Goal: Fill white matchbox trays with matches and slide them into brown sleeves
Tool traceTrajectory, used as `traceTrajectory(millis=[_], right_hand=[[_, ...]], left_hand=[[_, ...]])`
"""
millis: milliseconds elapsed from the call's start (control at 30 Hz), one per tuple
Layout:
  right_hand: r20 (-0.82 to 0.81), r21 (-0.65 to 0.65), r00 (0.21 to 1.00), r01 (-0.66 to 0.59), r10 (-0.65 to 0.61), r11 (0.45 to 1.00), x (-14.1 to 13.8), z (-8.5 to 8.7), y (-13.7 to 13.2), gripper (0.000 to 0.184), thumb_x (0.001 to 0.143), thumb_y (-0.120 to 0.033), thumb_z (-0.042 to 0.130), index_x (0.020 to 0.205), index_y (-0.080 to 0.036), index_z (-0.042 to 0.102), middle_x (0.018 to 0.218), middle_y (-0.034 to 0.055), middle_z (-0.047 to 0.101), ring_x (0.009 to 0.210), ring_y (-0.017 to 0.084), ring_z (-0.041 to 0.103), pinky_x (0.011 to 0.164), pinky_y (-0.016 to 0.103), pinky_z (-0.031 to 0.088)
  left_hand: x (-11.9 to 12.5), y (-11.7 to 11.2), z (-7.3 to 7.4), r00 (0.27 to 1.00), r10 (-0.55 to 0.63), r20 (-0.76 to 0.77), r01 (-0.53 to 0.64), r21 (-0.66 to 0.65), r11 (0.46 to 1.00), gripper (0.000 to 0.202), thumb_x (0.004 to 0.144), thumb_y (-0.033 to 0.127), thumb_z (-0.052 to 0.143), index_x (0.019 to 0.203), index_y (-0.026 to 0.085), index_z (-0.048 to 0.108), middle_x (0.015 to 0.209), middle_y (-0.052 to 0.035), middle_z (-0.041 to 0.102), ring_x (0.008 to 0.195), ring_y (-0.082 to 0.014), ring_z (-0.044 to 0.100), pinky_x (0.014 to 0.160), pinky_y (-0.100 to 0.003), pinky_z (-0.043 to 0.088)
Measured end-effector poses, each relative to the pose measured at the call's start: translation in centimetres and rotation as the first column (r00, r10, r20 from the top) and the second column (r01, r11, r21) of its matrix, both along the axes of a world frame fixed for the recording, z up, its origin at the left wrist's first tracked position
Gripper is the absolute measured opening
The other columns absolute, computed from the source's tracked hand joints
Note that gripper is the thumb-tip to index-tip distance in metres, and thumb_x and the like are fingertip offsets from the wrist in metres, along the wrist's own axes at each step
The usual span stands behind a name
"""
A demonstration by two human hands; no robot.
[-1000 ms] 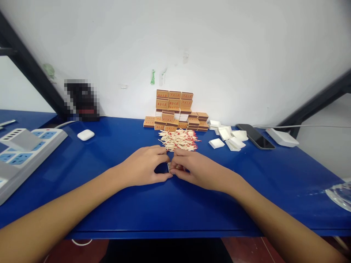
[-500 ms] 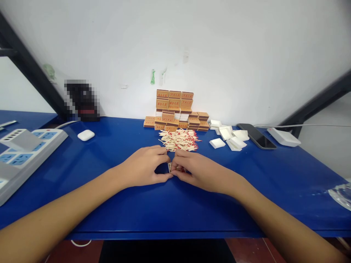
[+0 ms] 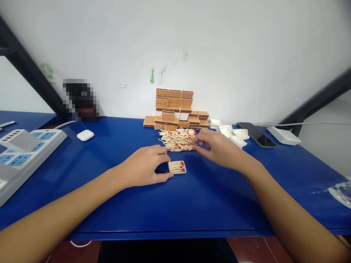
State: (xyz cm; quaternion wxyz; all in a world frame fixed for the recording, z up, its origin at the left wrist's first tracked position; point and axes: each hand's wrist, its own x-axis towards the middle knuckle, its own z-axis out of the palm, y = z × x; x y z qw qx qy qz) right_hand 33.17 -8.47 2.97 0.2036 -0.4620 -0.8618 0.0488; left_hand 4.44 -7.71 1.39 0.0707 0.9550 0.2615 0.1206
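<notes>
A small white matchbox tray [image 3: 177, 167] holding red-tipped matches lies on the blue table [image 3: 115, 204]. My left hand [image 3: 145, 166] pinches the tray's left end between thumb and fingers. My right hand [image 3: 219, 148] hovers at the right edge of the loose pile of matches [image 3: 178, 139], fingers curled over the red tips; whether it holds any match is hidden. Behind the pile stands a stack of brown matchboxes [image 3: 175, 109] against the wall.
Several empty white trays [image 3: 233, 133] lie right of the pile, then a black phone [image 3: 256, 135] and a white adapter [image 3: 283, 135]. A white earbud case [image 3: 85, 135] and a power strip [image 3: 24, 149] sit on the left. A glass dish [image 3: 341, 193] is at the right edge.
My right hand left the tray and moved up and right to the pile of matches, uncovering the filled tray. My left hand stayed on the tray's end.
</notes>
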Motion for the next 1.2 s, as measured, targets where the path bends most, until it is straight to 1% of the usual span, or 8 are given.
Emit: traceTrajectory(millis=[100,200,267,433,633,800,1033,1200], right_hand=[[0.052,-0.070,0.999,0.018,-0.015,0.997,1.5,-0.4,0.9,0.006,0.095,-0.022,0.065,0.096,-0.019,0.071,0.086,0.0043,0.060,0.076,0.019,0.057,0.067,0.030,0.041],[0.052,-0.094,0.999,0.021,-0.016,0.995,1.5,-1.0,1.1,0.012,0.095,-0.024,0.066,0.106,-0.020,0.070,0.094,0.0059,0.062,0.080,0.020,0.057,0.069,0.030,0.042],[0.045,-0.095,0.999,0.019,-0.015,0.995,1.0,-1.5,1.1,0.013,0.096,-0.024,0.065,0.108,-0.019,0.068,0.100,0.0073,0.063,0.083,0.020,0.058,0.072,0.031,0.044],[0.028,-0.095,0.999,0.025,-0.023,0.995,0.6,-2.0,1.4,0.005,0.099,-0.022,0.060,0.097,-0.019,0.064,0.096,0.0069,0.061,0.080,0.019,0.058,0.072,0.031,0.045],[0.080,-0.069,0.996,0.031,-0.025,0.997,1.0,-2.1,1.7,0.011,0.099,-0.026,0.063,0.092,-0.019,0.066,0.096,0.0077,0.062,0.084,0.021,0.059,0.073,0.032,0.045],[0.102,-0.046,0.994,0.028,-0.023,0.999,1.2,-1.9,1.7,0.011,0.099,-0.026,0.065,0.091,-0.019,0.068,0.094,0.0074,0.063,0.082,0.021,0.059,0.073,0.033,0.045],[0.087,-0.074,0.996,-0.007,0.014,0.997,0.7,-1.7,1.4,0.012,0.101,-0.026,0.061,0.094,-0.019,0.068,0.096,0.0073,0.062,0.084,0.021,0.059,0.074,0.032,0.045],[0.106,-0.092,0.994,-0.009,0.019,0.996,0.9,-1.5,1.4,0.013,0.099,-0.025,0.060,0.091,-0.019,0.067,0.094,0.0070,0.063,0.081,0.020,0.057,0.071,0.032,0.043]], left_hand=[[0.0,0.0,0.0,1.000,-0.001,0.006,0.001,-0.004,1.000,0.031,0.097,0.045,0.067,0.106,0.017,0.076,0.100,-0.0058,0.070,0.095,-0.0229,0.067,0.083,-0.036,0.052],[0.0,0.1,-0.1,1.000,0.000,0.009,0.000,0.004,1.000,0.031,0.096,0.045,0.068,0.107,0.017,0.077,0.100,-0.0058,0.070,0.094,-0.0230,0.067,0.081,-0.036,0.052],[-0.1,0.1,-0.1,1.000,0.001,0.007,-0.001,0.007,1.000,0.031,0.096,0.045,0.068,0.108,0.018,0.077,0.100,-0.0054,0.070,0.094,-0.0231,0.067,0.079,-0.037,0.052],[-0.1,0.2,-0.2,1.000,0.002,0.010,-0.002,0.012,1.000,0.032,0.096,0.046,0.068,0.108,0.018,0.076,0.101,-0.0052,0.071,0.095,-0.0235,0.067,0.080,-0.037,0.052],[-0.1,0.1,-0.1,1.000,0.005,-0.002,-0.005,0.003,1.000,0.032,0.097,0.046,0.067,0.109,0.018,0.076,0.101,-0.0056,0.070,0.096,-0.0238,0.067,0.082,-0.037,0.052],[-0.1,0.2,-0.2,1.000,0.003,0.003,-0.003,0.015,1.000,0.032,0.097,0.046,0.067,0.110,0.018,0.076,0.101,-0.0054,0.070,0.096,-0.0237,0.067,0.081,-0.037,0.052],[-0.1,0.2,-0.2,1.000,-0.002,0.011,0.002,0.021,1.000,0.032,0.097,0.046,0.067,0.108,0.018,0.076,0.099,-0.0050,0.069,0.094,-0.0231,0.067,0.080,-0.037,0.052],[-0.1,0.1,-0.2,1.000,0.000,0.011,0.000,0.014,1.000,0.031,0.096,0.045,0.068,0.107,0.018,0.076,0.100,-0.0056,0.069,0.095,-0.0233,0.067,0.082,-0.037,0.052]])
